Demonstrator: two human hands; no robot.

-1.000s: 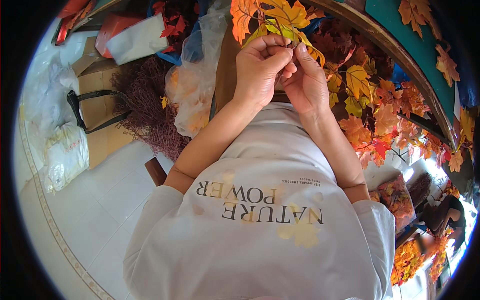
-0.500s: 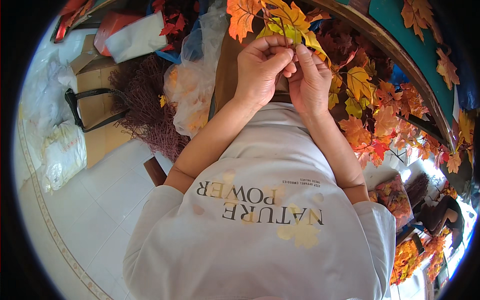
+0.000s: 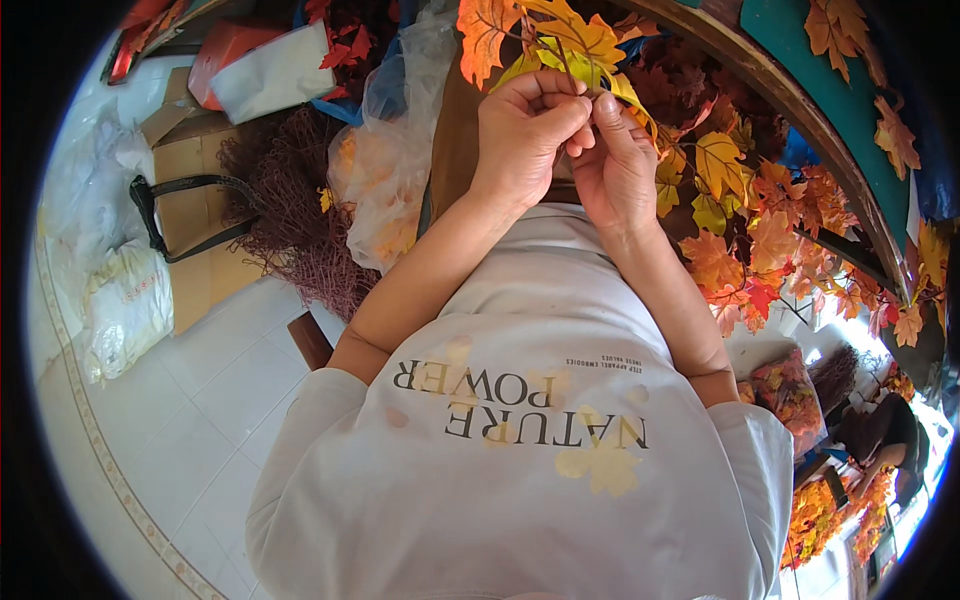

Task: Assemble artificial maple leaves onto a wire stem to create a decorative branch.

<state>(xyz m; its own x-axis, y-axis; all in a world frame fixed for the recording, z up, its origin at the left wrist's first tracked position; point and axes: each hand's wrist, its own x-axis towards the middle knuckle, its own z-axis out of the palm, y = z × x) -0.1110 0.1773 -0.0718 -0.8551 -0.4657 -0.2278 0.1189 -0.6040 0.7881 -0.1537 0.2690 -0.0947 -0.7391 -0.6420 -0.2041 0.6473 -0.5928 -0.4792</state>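
In the head view, at the top middle of the frame, the left hand (image 3: 522,138) is pinching a thin brown stem (image 3: 566,64) near pointed orange and yellow leaves (image 3: 580,38). The right hand (image 3: 618,165) is curling close beside it; I cannot tell what it is gripping. They seem to be working the stem, calling for small, steady finger moves next.

White tiles cover the floor (image 3: 230,410), with a thin patterned strip (image 3: 97,442). The desk (image 3: 790,50) is green. Bright light (image 3: 940,435) shines low on the right.
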